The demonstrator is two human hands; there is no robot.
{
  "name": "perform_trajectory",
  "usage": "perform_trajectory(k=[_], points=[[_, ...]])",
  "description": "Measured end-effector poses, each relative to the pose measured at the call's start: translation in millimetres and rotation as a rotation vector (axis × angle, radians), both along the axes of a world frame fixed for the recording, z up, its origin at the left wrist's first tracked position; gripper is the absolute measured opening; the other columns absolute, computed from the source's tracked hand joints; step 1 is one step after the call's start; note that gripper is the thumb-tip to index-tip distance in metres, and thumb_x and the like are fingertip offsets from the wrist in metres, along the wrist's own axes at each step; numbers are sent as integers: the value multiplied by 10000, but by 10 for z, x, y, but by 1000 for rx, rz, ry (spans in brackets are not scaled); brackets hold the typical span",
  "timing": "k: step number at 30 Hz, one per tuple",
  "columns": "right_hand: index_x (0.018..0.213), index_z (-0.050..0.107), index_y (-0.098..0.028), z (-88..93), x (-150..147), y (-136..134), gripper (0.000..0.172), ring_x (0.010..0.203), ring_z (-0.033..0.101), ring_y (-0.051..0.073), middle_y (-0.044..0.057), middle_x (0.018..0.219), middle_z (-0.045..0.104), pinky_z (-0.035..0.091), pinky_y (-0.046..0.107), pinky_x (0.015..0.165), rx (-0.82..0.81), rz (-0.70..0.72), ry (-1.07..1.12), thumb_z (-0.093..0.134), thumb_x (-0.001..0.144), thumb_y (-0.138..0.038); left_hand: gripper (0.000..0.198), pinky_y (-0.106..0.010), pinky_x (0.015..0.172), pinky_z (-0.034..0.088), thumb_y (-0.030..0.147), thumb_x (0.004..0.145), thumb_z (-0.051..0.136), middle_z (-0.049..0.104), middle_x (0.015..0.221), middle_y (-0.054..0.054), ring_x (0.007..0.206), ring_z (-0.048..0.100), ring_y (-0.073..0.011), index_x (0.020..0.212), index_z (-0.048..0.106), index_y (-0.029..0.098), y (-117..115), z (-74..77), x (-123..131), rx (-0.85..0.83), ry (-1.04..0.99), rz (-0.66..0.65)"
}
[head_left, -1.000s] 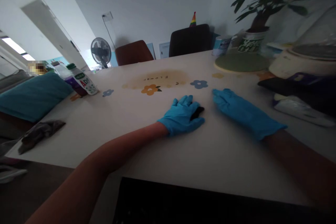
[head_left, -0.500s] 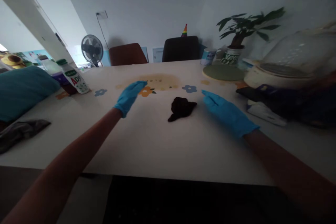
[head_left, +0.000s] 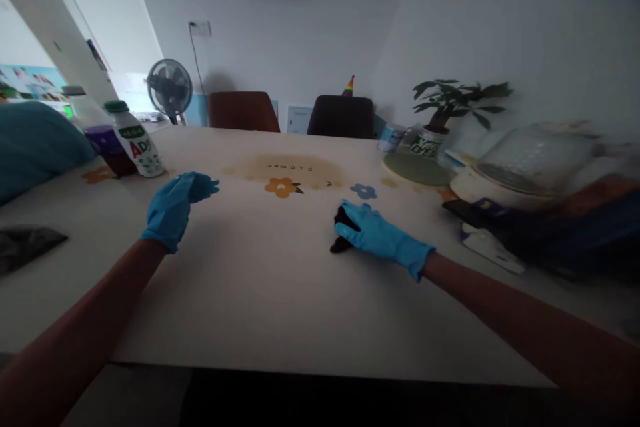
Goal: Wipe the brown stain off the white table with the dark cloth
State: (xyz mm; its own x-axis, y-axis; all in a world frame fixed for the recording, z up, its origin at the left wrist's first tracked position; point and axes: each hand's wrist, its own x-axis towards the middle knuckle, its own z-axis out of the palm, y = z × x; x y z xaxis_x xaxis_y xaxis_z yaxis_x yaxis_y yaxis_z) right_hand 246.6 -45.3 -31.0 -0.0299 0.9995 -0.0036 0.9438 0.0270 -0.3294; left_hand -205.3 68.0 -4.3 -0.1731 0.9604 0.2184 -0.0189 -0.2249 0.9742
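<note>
A small bunched dark cloth [head_left: 342, 245] lies on the white table [head_left: 270, 293], partly covered by my right hand [head_left: 373, 230]. That hand wears a blue glove, its thumb and fingers closed round the cloth. My left hand [head_left: 175, 207], gloved in blue too, is bent at the wrist over the table's left part. Its fingers point to the right and hold nothing.
Bottles stand at the left, including a white one with a green cap [head_left: 137, 143]. A grey cloth [head_left: 27, 245] lies at the left edge. To the right are a green round mat [head_left: 415, 170], a potted plant [head_left: 430, 140] and a lidded white pot [head_left: 495, 187].
My right hand has moved left onto the dark cloth and closed on it. My left hand has drawn back to the left, its wrist now bent. The camera view has shifted a little.
</note>
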Motion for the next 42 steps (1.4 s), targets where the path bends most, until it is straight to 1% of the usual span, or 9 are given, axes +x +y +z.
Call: perform_trajectory(k=[4, 11, 14, 19, 25, 31, 35, 38, 42], points=[[1846, 584, -172, -138, -304, 167, 903, 1789, 426, 638, 234, 1906, 564, 347, 903, 1432, 56, -1, -81, 593, 1132, -726, 498, -629, 1262, 658, 658, 880, 816, 921, 1147, -175, 1175, 905, -407, 1051, 821, 189, -66, -8, 84, -11, -3, -8], [1590, 751, -156, -4, -1436, 674, 512, 1508, 677, 464, 231, 1694, 753, 474, 642, 1350, 155, 236, -166, 650, 1175, -439, 539, -661, 1295, 644, 747, 875, 819, 922, 1109, -139, 1201, 906, -429, 1009, 813, 225, -163, 64, 109, 39, 52, -16], [1437, 793, -204, 80, -1920, 932, 355, 1418, 688, 371, 97, 1606, 826, 498, 489, 1279, 155, 296, -181, 659, 1182, -413, 521, -679, 1308, 633, 745, 868, 799, 929, 1116, -117, 1237, 897, -439, 1012, 821, 245, -185, 83, 64, 33, 92, 29], [1483, 800, -212, 51, -2229, 1180, 354, 1350, 749, 293, 25, 1545, 870, 538, 383, 1230, 166, 366, -168, 675, 1155, -257, 519, -678, 1389, 564, 709, 852, 767, 929, 1225, -117, 1344, 866, -442, 1085, 829, 249, -180, 70, 23, -36, 123, 43], [1715, 757, -270, -137, -1653, 940, 658, 1648, 677, 333, 48, 1751, 764, 510, 445, 1414, 186, 399, -41, 735, 1062, -188, 494, -686, 1386, 555, 669, 914, 660, 928, 1160, -133, 1307, 880, -439, 1077, 827, 234, -184, 47, 41, -52, 218, 46], [1791, 710, -215, -172, -330, 441, 702, 1746, 598, 389, 135, 1853, 652, 428, 611, 1502, 155, 281, 28, 642, 1098, -303, 426, -675, 1407, 527, 596, 1012, 645, 927, 1187, -137, 1269, 890, -413, 1112, 829, 225, -113, -39, -12, -61, 228, 8], [1785, 716, -203, -55, 435, 359, 715, 1753, 575, 457, 189, 1851, 638, 351, 750, 1503, 124, 147, -5, 593, 1110, -402, 427, -676, 1409, 523, 600, 1024, 664, 926, 1179, -143, 1258, 887, -415, 1121, 829, 218, -82, -93, -34, -47, 228, -24], [1835, 664, -304, 7, 747, 419, 751, 1811, 471, 504, 117, 1928, 548, 261, 874, 1477, 53, 56, -114, 595, 1109, -482, 415, -683, 1405, 528, 592, 1016, 670, 924, 1152, -138, 1246, 888, -413, 1103, 832, 220, -77, -85, -33, -53, 222, -12], [1908, 568, -284, 25, 884, 410, 778, 1819, 473, 459, 110, 1977, 473, 308, 769, 1509, 41, 19, -103, 491, 1176, -538, 419, -649, 1354, 592, 607, 989, 703, 916, 1143, -136, 1235, 892, -406, 1072, 831, 216, -88, -23, -20, -41, 167, 18]])
